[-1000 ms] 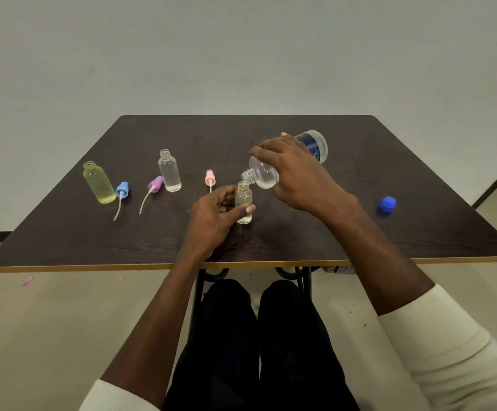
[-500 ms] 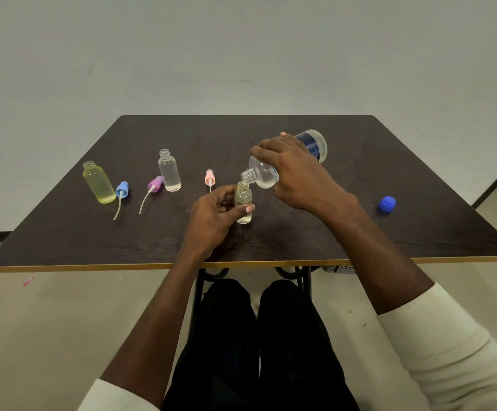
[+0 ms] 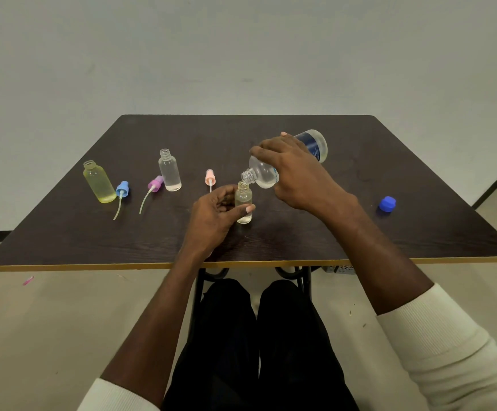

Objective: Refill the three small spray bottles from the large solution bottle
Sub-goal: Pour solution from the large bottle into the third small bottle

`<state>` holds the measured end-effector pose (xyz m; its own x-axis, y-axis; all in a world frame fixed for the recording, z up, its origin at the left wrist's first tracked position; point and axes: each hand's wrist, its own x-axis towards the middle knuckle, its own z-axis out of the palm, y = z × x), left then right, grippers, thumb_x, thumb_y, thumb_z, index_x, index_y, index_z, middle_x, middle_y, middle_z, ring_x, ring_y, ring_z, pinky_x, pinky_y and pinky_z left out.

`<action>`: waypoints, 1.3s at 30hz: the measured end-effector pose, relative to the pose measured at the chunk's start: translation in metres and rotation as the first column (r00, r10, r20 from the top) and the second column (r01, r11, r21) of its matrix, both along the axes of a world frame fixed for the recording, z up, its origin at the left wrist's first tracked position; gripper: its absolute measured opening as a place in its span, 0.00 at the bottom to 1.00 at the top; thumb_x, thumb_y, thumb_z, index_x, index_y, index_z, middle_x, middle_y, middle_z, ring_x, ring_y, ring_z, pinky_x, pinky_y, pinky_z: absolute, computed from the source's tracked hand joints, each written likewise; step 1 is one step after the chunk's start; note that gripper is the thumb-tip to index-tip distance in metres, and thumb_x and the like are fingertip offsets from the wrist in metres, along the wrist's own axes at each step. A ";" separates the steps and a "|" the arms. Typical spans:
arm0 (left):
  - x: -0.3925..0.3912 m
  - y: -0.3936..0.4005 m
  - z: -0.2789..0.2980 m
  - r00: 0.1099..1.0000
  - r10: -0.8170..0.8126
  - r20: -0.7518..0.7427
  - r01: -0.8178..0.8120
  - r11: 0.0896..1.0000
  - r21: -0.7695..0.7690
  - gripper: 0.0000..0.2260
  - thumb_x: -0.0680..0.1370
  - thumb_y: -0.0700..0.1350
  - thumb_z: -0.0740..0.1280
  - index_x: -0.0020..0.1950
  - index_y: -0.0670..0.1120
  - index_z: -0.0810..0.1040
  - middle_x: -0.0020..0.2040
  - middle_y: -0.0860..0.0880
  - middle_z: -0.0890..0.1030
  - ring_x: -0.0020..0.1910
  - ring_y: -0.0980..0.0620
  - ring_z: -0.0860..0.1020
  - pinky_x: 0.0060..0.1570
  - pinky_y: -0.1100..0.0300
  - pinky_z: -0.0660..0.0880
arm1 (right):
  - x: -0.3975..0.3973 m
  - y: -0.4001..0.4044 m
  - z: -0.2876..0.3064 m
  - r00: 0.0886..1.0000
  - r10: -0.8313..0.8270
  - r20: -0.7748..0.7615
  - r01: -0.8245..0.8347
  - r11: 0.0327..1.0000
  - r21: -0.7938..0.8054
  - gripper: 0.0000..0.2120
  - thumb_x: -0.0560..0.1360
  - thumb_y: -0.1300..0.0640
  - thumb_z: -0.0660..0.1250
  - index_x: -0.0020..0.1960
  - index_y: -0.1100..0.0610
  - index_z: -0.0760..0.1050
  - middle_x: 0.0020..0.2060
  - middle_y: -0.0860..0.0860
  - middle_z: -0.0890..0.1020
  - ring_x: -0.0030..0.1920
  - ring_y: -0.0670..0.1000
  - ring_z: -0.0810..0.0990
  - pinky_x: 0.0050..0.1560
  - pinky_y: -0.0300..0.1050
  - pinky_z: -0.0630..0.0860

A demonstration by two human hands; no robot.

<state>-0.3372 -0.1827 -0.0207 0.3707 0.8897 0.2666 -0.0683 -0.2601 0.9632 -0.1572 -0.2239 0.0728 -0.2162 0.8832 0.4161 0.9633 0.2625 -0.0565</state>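
My right hand [image 3: 299, 173] grips the large clear solution bottle [image 3: 263, 173], tipped down to the left so its open neck hangs just over a small clear spray bottle [image 3: 243, 200]. That small bottle stands upright on the dark table [image 3: 271, 241], pinched between thumb and fingers of my left hand [image 3: 214, 218]. A second small clear bottle [image 3: 169, 170] and a yellow-tinted one [image 3: 99, 182] stand uncapped further left. Blue [image 3: 122, 189], purple [image 3: 155, 183] and pink [image 3: 210, 177] spray heads lie loose beside them.
The big bottle's blue cap [image 3: 387, 203] lies on the table's right side. The table's front edge [image 3: 152, 266] runs just above my knees. A pale wall stands behind the table, and a dark opening shows at far right.
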 end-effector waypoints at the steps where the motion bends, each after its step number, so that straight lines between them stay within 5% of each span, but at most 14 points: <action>1: 0.000 0.000 0.000 1.000 0.000 -0.003 0.000 1.000 0.000 0.16 0.73 0.38 0.78 0.58 0.49 0.83 0.51 0.48 0.87 0.54 0.47 0.85 0.58 0.55 0.81 | 0.000 0.000 0.000 1.000 0.001 0.002 -0.001 1.000 0.000 0.33 0.69 0.67 0.71 0.72 0.55 0.69 0.68 0.54 0.73 0.70 0.55 0.67 0.77 0.52 0.52; 39: -0.003 -0.002 0.000 0.997 0.022 -0.073 -0.019 0.999 0.032 0.18 0.74 0.42 0.78 0.62 0.49 0.81 0.54 0.49 0.87 0.55 0.51 0.85 0.61 0.51 0.80 | -0.001 0.000 0.000 1.000 -0.002 0.011 0.002 1.000 0.016 0.33 0.69 0.67 0.71 0.72 0.55 0.68 0.68 0.54 0.73 0.71 0.55 0.67 0.77 0.50 0.50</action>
